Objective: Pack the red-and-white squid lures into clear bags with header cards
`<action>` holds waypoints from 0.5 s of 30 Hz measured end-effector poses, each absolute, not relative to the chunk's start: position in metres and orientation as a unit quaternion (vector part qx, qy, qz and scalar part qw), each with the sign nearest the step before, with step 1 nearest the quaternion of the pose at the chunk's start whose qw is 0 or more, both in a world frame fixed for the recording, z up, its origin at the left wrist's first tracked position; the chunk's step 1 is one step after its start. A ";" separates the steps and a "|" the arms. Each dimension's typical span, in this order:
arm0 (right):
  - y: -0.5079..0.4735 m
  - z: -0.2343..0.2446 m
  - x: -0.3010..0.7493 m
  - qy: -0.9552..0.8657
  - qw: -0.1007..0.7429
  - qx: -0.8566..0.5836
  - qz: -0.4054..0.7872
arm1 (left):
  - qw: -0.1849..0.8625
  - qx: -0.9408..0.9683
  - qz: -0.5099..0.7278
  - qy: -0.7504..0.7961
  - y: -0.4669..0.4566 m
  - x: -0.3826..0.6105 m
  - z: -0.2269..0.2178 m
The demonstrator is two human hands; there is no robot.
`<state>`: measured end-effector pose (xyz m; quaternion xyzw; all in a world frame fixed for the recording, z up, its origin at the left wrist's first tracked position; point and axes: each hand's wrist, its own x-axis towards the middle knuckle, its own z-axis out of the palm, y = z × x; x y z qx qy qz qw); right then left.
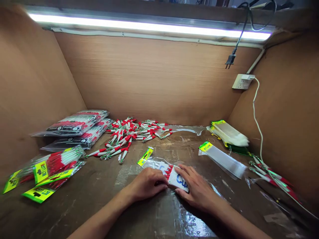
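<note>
My left hand [147,184] and my right hand [195,187] rest side by side on the bench, both pressing on a clear packet with a yellow header [159,165] that holds red-and-white lures and a white card. The left fingers are curled down on the packet's near edge. The right fingers lie over the white card. A loose pile of red-and-white lures [129,136] lies beyond the hands.
Filled packets are stacked at left [50,172] and far left [77,127]. Empty clear bags lie at right [223,159], with a stack of them [229,132] behind. More lures [271,179] lie at far right under a white cable. Brown walls enclose the bench.
</note>
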<state>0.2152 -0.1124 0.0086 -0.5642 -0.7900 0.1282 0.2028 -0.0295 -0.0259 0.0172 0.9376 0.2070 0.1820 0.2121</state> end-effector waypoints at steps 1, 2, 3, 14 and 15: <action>-0.112 0.008 0.215 -0.790 0.210 -0.562 0.126 | 0.194 0.940 0.184 0.214 -0.029 -0.026 0.014; -0.112 0.006 0.216 -0.791 0.215 -0.559 0.126 | 0.175 0.942 0.185 0.221 -0.032 -0.023 0.012; -0.112 0.005 0.216 -0.791 0.218 -0.556 0.128 | 0.159 0.945 0.183 0.221 -0.035 -0.020 0.010; -0.101 -0.010 0.234 -0.792 0.316 -0.494 0.170 | 0.181 0.963 0.099 0.172 0.020 -0.006 0.036; -0.100 -0.009 0.235 -0.794 0.329 -0.484 0.167 | 0.188 0.966 0.071 0.162 0.026 0.002 0.035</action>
